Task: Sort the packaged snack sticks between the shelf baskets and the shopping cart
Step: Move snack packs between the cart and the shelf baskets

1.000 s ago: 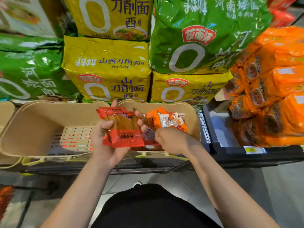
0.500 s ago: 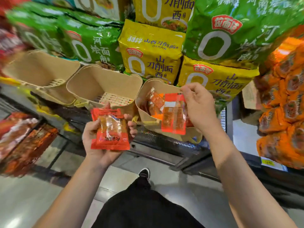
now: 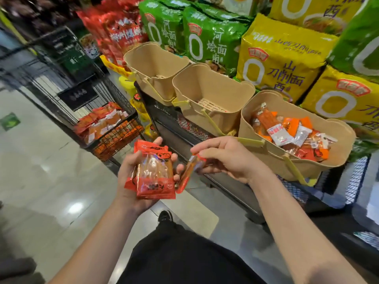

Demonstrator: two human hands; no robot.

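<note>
Hidden, cropped and blurred items — head view

Left hand (image 3: 135,181): palm covered by the stack of red snack packs (image 3: 153,173) it holds; lower packs show only as edges, count unclear. Right hand (image 3: 225,158): pinches one snack stick pack (image 3: 188,171), seen edge-on and motion-blurred, print unreadable. Right-hand beige basket (image 3: 266,158): lower packs buried under the top layer of snack packs (image 3: 291,136). Shopping cart (image 3: 114,138): blurred, far end lost in dark; its packs indistinct. Yellow noodle bags (image 3: 281,56): cut by top and right edges. Red bags (image 3: 121,31) at the back: smeared, text illegible.
</note>
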